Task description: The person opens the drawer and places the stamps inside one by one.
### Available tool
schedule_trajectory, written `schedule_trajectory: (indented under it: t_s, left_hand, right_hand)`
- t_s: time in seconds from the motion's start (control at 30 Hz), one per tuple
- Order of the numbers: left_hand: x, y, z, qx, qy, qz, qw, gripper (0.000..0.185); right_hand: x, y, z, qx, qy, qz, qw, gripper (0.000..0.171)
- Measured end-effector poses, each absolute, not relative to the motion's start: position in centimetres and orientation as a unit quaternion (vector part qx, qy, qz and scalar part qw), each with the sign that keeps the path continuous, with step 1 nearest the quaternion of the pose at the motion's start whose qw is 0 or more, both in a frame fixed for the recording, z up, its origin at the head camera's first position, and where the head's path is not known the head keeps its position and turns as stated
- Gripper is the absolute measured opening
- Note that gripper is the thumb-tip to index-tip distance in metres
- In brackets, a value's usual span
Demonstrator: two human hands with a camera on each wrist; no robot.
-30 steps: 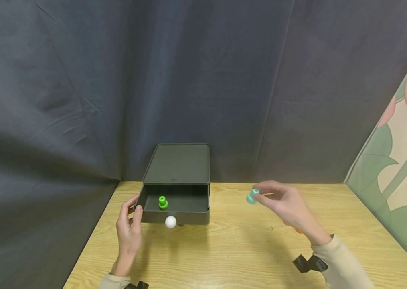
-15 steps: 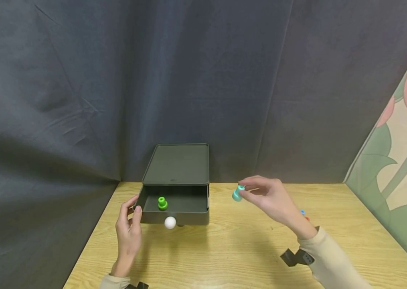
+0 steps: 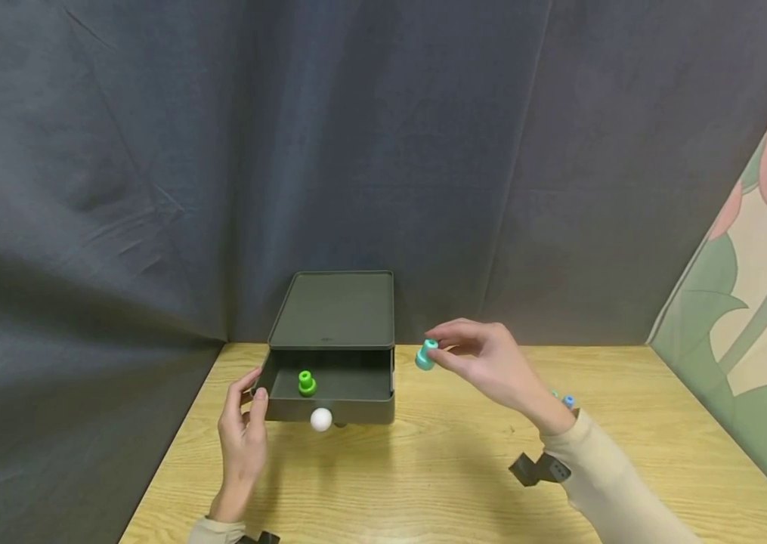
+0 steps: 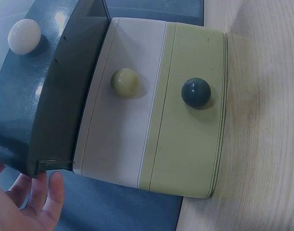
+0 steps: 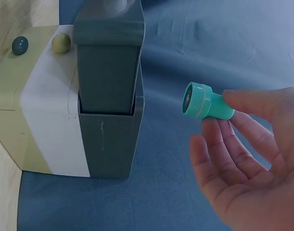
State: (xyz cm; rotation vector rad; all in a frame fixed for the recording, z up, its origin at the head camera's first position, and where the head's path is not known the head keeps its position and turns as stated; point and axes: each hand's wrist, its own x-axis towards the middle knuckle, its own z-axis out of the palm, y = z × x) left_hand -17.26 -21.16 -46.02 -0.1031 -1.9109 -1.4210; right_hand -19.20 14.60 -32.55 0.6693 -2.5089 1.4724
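Note:
My right hand (image 3: 492,370) pinches a small teal toy stamp (image 3: 425,355) between thumb and fingers, above the table right of the drawer unit (image 3: 342,306). Its wide end points away from the palm in the right wrist view. The unit's dark top drawer (image 3: 363,412) is pulled out, with a round white knob (image 3: 320,419) on its front. Inside, toward the left, stands a bright green stamp (image 3: 307,384). My left hand (image 3: 243,446) holds the drawer's front left corner, thumb at the front and fingers along the outer side.
Below the dark drawer are a whitish drawer (image 4: 108,125) with a yellowish knob and a yellow-green drawer (image 4: 185,149) with a dark knob, both pushed in. A small blue object (image 3: 568,401) shows behind my right wrist. Grey curtain (image 3: 383,151) hangs behind.
My right hand has moved left toward the drawer and slightly up, carrying the teal stamp. Small objects behind the right wrist have come into sight. The left hand and drawer stay in place.

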Motion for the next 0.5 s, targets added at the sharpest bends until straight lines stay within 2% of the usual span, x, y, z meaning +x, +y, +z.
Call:
schedule_trajectory:
  t_s: [0.5]
  left_hand:
    - [-17.2,-21.1,-46.0,-0.056,-0.743,-0.55,0.377,0.035]
  right_hand:
    - [-20.2,11.9,-31.5,0.27,-0.823,0.495,0.069,0.024]
